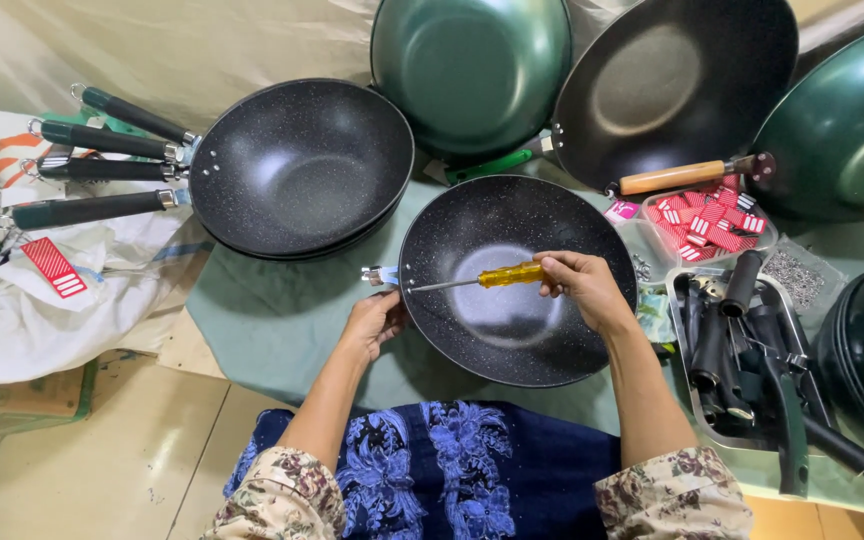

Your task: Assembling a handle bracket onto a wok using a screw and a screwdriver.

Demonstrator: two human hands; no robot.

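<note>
A black speckled wok (512, 290) is seen resting on a pale green cloth (272, 320) in front of the person, its bare metal handle bracket (380, 275) pointing to the left. A screwdriver (477, 278) with a yellow handle is held level across the wok by the right hand (577, 285), the fingers being closed around the handle's end while the metal tip is directed at the wok's left wall, by the rivets at the bracket. The left hand (374, 322) is laid against the outer left rim of the wok, just below the bracket, with the fingers curled; whether anything is pinched in it cannot be told. To the upper left, a stack of black woks (302, 165) with dark handles already fitted is placed, the handles (102, 170) fanning out over a white sack (12, 300). Behind, a green wok (472, 65) and a dark wok with a wooden handle (677, 80) are propped up. To the right, a clear tub of small red packets (707, 225) is set beside a metal tray (687, 400) filled with loose black handles (742, 345).
</note>
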